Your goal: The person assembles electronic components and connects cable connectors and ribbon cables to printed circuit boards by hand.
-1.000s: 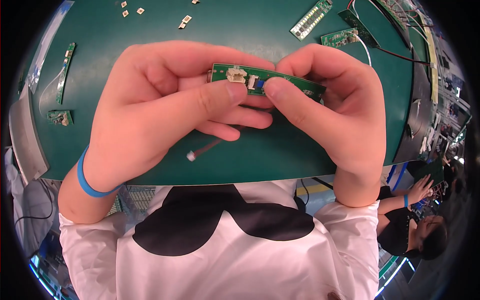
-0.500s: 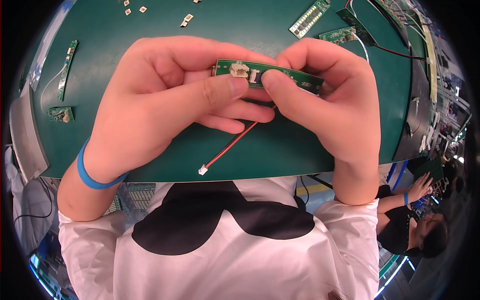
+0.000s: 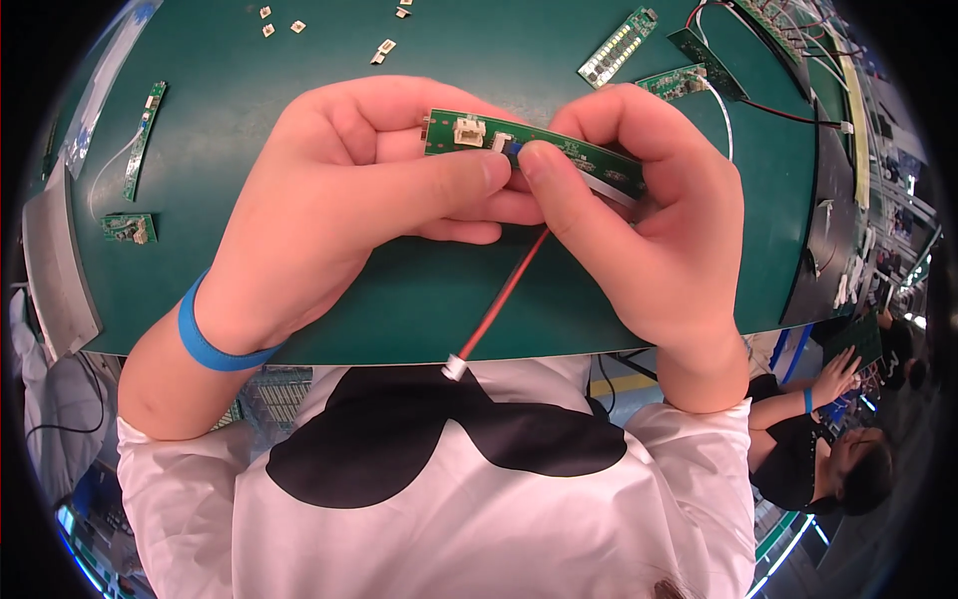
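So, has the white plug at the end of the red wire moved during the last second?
Yes. The white plug has swung down toward the person, from over the green table to just past its near edge, over the white shirt.

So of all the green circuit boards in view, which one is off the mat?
The long narrow board pinched between the left hand and right hand, red wire dangling below it. The others all lie flat on the green mat.

1. Green work mat (image 3: 419, 299) spread over the bench, reaching from the near edge to the far rim.
2. Along the left: one narrow green circuit strip (image 3: 144, 141), one small green board (image 3: 129, 228) nearer.
3. At the far edge: small white connector pieces (image 3: 384, 48), scattered loose.
4. Far right: more green circuit boards (image 3: 619, 48), with red wire (image 3: 788, 112) trailing beside.
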A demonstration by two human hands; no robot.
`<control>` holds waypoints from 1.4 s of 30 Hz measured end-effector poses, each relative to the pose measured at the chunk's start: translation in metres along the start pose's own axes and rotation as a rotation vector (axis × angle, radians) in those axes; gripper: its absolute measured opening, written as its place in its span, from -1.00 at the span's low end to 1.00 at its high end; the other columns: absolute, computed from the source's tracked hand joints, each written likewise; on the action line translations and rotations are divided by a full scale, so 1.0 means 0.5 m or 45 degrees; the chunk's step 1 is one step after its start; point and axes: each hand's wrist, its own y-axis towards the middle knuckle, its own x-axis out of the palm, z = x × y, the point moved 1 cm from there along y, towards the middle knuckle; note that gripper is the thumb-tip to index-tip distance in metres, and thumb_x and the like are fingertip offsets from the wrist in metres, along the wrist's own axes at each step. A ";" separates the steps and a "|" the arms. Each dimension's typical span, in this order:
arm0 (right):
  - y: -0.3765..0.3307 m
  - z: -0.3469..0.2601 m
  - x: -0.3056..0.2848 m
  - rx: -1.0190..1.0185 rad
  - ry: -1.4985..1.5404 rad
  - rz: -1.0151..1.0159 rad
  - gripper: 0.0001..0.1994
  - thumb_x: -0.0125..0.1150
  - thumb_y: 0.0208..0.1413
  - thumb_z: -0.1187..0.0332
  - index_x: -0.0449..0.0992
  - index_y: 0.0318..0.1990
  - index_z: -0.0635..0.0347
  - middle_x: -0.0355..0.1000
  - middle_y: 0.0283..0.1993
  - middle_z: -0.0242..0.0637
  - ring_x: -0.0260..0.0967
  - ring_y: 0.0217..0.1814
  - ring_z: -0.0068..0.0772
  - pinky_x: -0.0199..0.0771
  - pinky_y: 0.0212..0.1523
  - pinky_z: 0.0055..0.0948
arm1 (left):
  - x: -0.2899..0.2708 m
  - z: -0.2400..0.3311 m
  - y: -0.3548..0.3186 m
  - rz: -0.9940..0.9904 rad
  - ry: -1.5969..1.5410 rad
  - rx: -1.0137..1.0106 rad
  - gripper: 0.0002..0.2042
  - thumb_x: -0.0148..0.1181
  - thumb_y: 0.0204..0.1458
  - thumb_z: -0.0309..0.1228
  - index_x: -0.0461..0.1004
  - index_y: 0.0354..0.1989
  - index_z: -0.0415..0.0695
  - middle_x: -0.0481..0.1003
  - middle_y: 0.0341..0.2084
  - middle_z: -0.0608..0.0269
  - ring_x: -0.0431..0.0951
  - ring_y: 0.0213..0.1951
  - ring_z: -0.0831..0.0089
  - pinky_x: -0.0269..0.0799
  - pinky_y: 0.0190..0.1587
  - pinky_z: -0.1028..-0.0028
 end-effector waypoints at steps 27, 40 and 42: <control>0.014 0.035 -0.067 -0.498 -0.433 -0.426 -0.76 0.18 -0.08 0.47 0.48 -0.18 0.17 0.40 -0.22 -0.33 0.28 -0.08 -0.23 0.13 0.06 -0.28 | 0.000 0.027 -0.007 0.114 0.592 0.638 -0.89 0.08 -0.04 -0.68 0.44 -0.31 -0.30 0.50 -0.16 -0.05 0.51 -0.09 0.30 0.39 -0.02 0.46; 0.014 0.038 -0.037 -0.002 -0.042 0.158 -0.74 -0.02 0.21 0.37 0.40 -0.49 0.34 0.46 -0.34 -0.28 0.32 -0.30 -0.63 0.32 -0.29 -0.59 | -0.002 0.045 -0.050 0.294 1.492 1.454 -0.83 0.05 0.02 -0.66 0.29 -0.25 -0.15 0.44 -0.07 -0.16 0.36 0.11 0.00 -0.07 0.25 0.06; 0.016 0.032 -0.027 -0.200 0.233 0.288 -0.73 -0.08 0.24 0.37 0.47 -0.37 0.40 0.49 -0.23 -0.23 0.35 -0.18 -0.60 0.33 -0.12 -0.59 | 0.006 0.032 -0.039 0.325 1.097 1.291 -0.86 0.08 0.00 -0.66 0.30 -0.32 -0.18 0.47 -0.10 -0.07 0.42 0.05 0.16 0.10 0.16 0.22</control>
